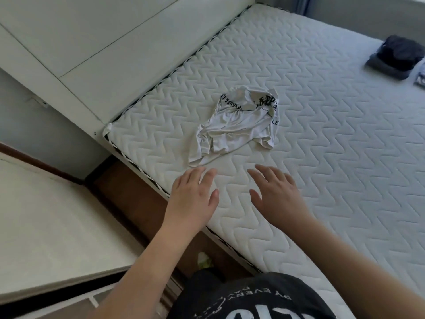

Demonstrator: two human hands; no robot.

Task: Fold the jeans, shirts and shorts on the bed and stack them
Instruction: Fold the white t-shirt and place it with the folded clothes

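Note:
A crumpled white shirt with black lettering (239, 123) lies on the quilted white mattress (322, 146) near its left corner. My left hand (195, 194) hovers just below the shirt's lower hem, fingers spread and empty. My right hand (276, 192) is beside it to the right, also spread and empty, a little short of the shirt. A stack of folded dark clothes (396, 56) sits at the far right of the bed.
A white headboard panel (115, 54) runs along the bed's left side. A white cabinet top (53, 226) stands at lower left, with a strip of brown floor (128, 192) between it and the bed. Another folded garment (419, 77) shows at the right edge.

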